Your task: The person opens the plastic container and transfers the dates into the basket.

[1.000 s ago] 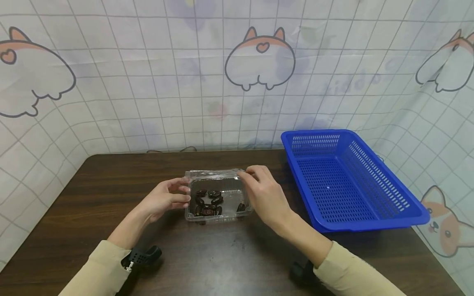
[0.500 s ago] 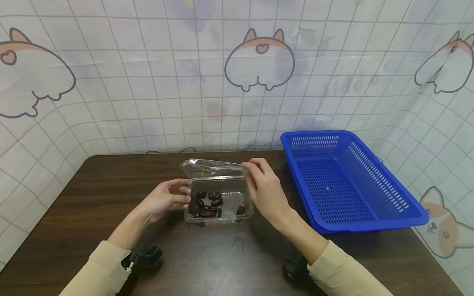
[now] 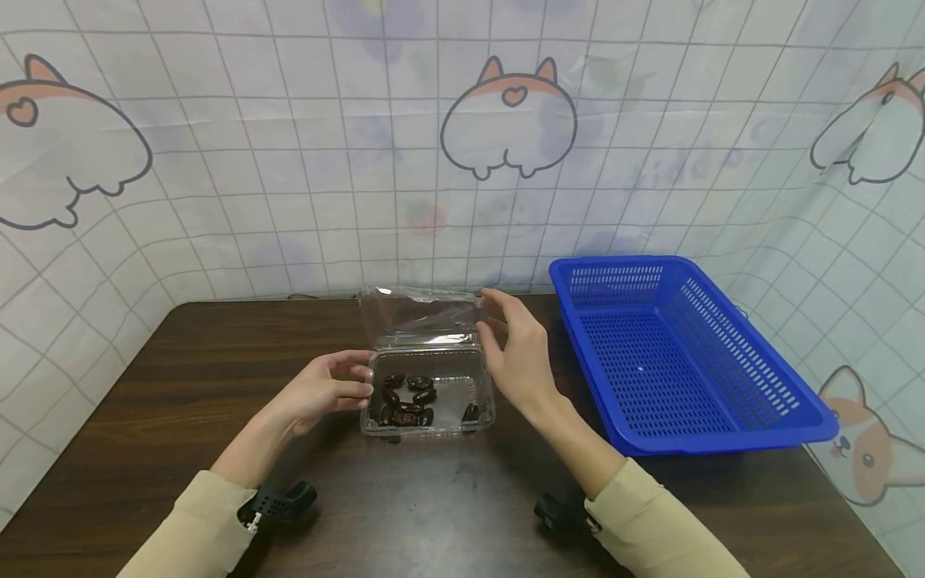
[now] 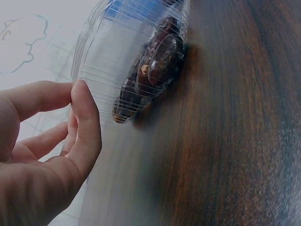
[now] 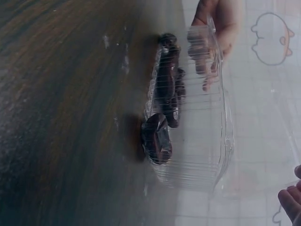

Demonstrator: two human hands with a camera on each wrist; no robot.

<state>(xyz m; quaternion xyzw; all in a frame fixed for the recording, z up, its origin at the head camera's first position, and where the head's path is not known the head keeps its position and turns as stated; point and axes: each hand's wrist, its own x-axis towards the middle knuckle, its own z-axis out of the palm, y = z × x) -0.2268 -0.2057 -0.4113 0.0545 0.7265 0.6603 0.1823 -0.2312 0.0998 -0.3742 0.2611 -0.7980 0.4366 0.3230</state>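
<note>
A clear plastic clamshell box (image 3: 448,401) sits on the dark wooden table, its hinged lid (image 3: 422,315) raised at the back. Several dark, glossy dates (image 4: 164,59) lie on the box's bottom, mostly at the left, with one apart near the right side. My left hand (image 3: 318,391) holds the box's left rim between thumb and fingers, seen closely in the left wrist view. With thumb and fingers, my right hand (image 3: 522,353) holds the right edge of the lid. Only its fingertips (image 5: 291,202) show at the edge of the right wrist view.
A blue perforated plastic basket (image 3: 682,361) stands on the table (image 3: 433,514) to the right of the box, close to my right forearm. Behind the table hangs a white gridded wall covering (image 3: 347,160) with cartoon dogs.
My right hand has swung the lid up and back, from nearly lying over the box to standing raised. The left hand, box and dates have stayed in place.
</note>
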